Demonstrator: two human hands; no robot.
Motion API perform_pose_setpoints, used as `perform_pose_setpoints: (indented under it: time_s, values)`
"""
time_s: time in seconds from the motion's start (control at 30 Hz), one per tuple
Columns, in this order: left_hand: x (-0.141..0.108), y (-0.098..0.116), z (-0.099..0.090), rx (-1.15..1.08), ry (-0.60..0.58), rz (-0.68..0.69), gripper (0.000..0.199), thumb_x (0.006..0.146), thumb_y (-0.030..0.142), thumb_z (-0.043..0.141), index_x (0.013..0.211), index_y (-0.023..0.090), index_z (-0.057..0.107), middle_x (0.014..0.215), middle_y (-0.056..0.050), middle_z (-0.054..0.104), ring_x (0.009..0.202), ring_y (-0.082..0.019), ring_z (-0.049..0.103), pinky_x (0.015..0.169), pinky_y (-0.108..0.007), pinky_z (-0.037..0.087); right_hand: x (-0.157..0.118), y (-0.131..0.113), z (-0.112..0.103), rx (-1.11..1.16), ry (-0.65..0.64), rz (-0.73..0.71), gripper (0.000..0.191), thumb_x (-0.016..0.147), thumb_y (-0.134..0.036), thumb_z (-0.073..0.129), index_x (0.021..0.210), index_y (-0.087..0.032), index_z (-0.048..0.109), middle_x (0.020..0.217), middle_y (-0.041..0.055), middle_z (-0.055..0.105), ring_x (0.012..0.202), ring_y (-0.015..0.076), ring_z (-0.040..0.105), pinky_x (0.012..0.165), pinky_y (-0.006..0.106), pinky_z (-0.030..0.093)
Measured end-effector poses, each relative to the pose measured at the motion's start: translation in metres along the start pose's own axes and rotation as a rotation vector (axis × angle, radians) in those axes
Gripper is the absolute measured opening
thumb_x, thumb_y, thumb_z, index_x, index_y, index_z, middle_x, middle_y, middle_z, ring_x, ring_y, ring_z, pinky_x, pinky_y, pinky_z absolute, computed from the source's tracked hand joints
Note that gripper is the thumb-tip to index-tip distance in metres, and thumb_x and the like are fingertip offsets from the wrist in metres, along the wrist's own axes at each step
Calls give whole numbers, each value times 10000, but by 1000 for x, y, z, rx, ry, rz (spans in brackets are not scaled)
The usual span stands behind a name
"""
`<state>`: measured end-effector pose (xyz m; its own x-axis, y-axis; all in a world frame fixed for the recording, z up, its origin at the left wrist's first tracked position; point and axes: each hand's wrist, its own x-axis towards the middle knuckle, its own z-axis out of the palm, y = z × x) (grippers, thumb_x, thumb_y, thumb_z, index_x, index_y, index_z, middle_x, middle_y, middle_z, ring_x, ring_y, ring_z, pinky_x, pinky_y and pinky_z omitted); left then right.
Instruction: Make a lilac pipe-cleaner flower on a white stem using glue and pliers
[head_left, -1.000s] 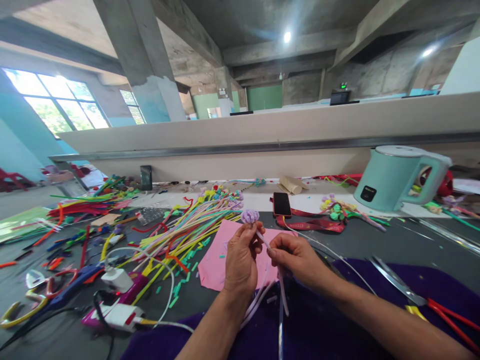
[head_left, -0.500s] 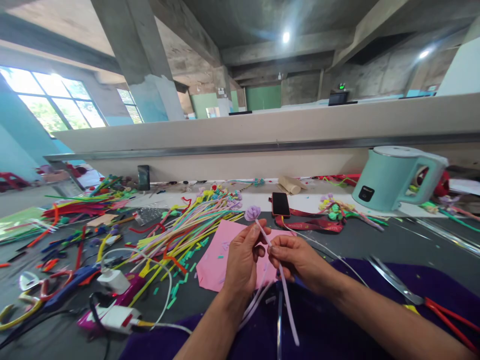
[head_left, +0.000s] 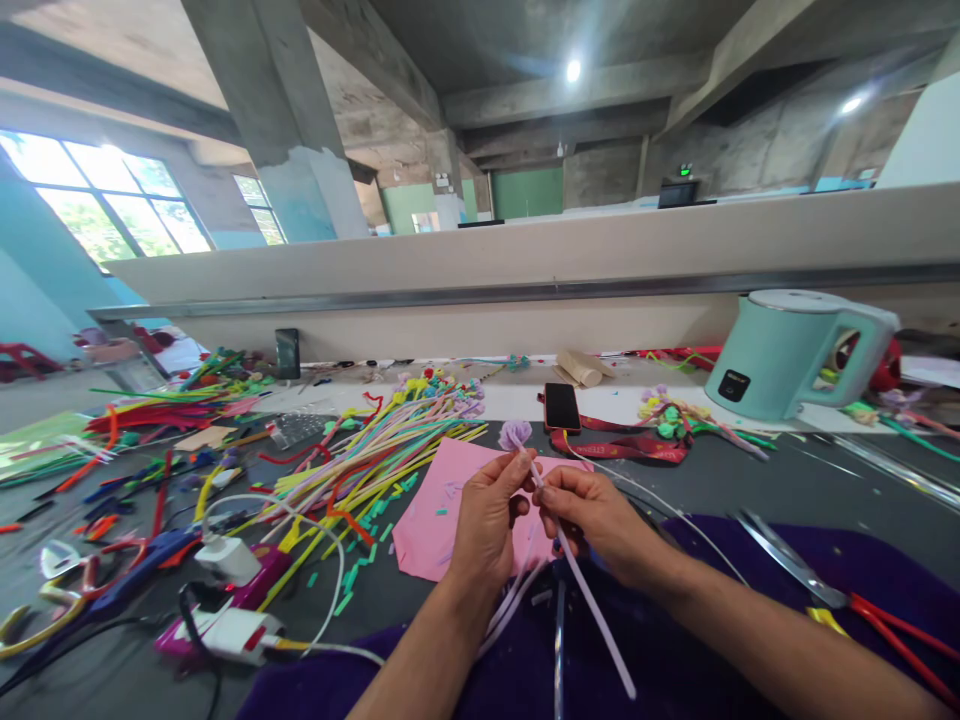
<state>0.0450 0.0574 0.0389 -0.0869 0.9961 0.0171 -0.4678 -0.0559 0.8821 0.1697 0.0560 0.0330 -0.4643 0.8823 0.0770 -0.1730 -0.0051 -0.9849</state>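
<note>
A lilac pipe-cleaner flower stands at the top of a pale lilac stem. My left hand pinches the stem just under the flower. Close beside it on the right, my right hand has thumb and fingers closed on the same stem a little lower. From there the stem slants down to the right over dark purple cloth. Beneath the hands lies a pink sheet with small lilac scraps on it.
Many coloured pipe cleaners lie at the left, near pliers and chargers. A phone lies beyond the hands. A kettle and open scissors are at the right.
The flower has moved slightly right and turned. The stem's lower end has swung to the right. Both hands keep their hold close together.
</note>
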Motion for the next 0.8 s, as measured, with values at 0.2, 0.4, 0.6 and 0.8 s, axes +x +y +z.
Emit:
perform_pose_setpoints:
  time_s: [0.2,0.4,0.6,0.8]
  values:
    - [2,-2,-2,-13,12,5,257,640,319,700,805,123,688,686,-19,631,509,-48,492,433,-159,336,-1,1,2,4,-13,12,281,791,-429,543,720,-160,499,540,-48,530,350,31,352,355,154,226]
    - [0,1,0,2,50,11,265,595,322,725,750,114,673,651,-16,628,448,-45,461,412,-172,324,-1,3,2,-16,-8,27,307,774,-446,559,688,-159,491,539,-45,530,353,31,346,357,159,217]
    - [-3,2,4,0,69,42,233,610,330,704,721,132,648,641,10,612,421,-31,428,411,-175,318,0,4,2,-19,-10,13,317,764,-461,565,685,-164,485,525,-52,520,348,33,330,352,160,217]
    - [-7,1,5,-27,72,104,182,655,315,669,717,149,625,627,26,585,456,-39,433,425,-172,317,0,3,2,-34,-37,-15,310,775,-441,560,661,-166,473,512,-53,513,364,42,354,365,165,243]
